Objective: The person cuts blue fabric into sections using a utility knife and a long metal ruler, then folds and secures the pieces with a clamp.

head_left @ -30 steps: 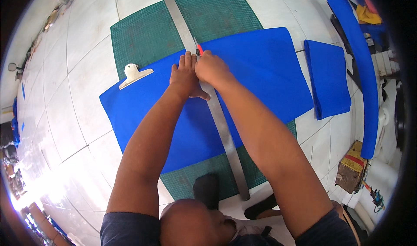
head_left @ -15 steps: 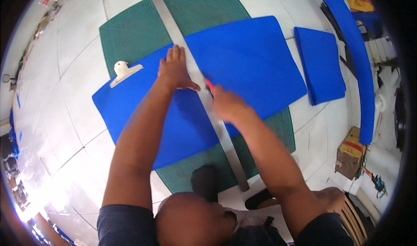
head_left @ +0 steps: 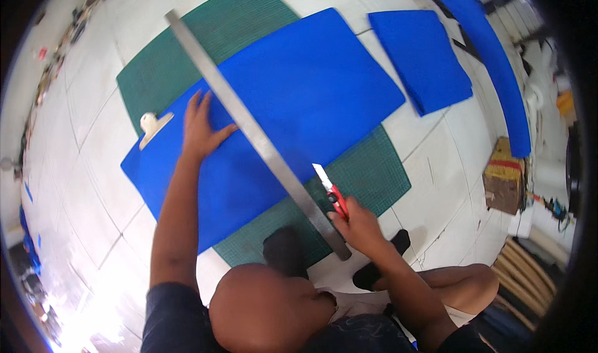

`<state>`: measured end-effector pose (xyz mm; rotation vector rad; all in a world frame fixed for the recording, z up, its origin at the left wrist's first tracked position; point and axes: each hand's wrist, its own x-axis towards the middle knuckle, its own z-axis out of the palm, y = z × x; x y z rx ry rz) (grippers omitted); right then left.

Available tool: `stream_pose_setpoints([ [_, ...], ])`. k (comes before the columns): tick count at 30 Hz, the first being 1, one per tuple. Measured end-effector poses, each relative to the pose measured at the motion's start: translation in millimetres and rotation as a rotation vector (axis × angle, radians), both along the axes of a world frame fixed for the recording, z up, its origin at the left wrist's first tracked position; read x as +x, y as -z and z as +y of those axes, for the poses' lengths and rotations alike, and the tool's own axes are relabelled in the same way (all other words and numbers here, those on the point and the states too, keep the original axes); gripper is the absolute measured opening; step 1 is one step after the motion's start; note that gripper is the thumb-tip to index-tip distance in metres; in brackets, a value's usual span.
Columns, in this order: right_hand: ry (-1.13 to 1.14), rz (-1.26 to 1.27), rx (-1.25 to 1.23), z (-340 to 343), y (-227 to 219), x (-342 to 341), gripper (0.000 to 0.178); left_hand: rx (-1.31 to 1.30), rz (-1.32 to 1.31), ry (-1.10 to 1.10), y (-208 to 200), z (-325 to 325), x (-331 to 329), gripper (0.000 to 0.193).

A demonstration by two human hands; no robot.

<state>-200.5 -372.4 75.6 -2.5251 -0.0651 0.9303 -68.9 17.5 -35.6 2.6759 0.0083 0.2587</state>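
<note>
A long steel ruler (head_left: 254,135) lies slantwise over a blue sheet (head_left: 293,85), which rests on a green cutting mat (head_left: 367,166). My left hand (head_left: 202,129) is on the sheet just left of the ruler, fingers spread, its thumb reaching close to the ruler's edge. In my right hand (head_left: 361,225) is a red utility knife (head_left: 336,200), its blade extended and pointing up and left. The knife is to the right of the ruler's near end, over the mat. A cream-coloured bulldog clip (head_left: 151,129) grips the sheet's left edge.
A folded blue piece (head_left: 420,60) lies on the white tiled floor (head_left: 436,160) to the right. Beyond it runs a long blue strip (head_left: 498,73). A cardboard box (head_left: 503,178) stands at the far right, near some rolls (head_left: 523,278). My dark-socked feet are near the mat's front edge.
My right hand has drawn the knife back toward me, off the sheet and past its near edge. My left hand has come off the ruler onto the sheet. The whole view has shifted.
</note>
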Motion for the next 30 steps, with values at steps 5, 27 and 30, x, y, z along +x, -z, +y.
stream_pose_setpoints([
  [5, -0.038, -0.316, 0.057, -1.5, 65.5, -36.5, 0.05, 0.262, -0.142, -0.81, 14.4, 57.6, -158.0, 0.065],
  [27, 0.178, -0.386, 0.199, -51.3, 26.6, 88.3, 0.045, -1.318, 0.179, -1.121, 32.6, 157.7, -386.5, 0.045],
  [30, 0.22, -0.401, 0.201, -87.4, 18.9, 111.9, 0.043, -1.29, 0.188, -1.261, 32.1, 147.2, -452.5, 0.053],
])
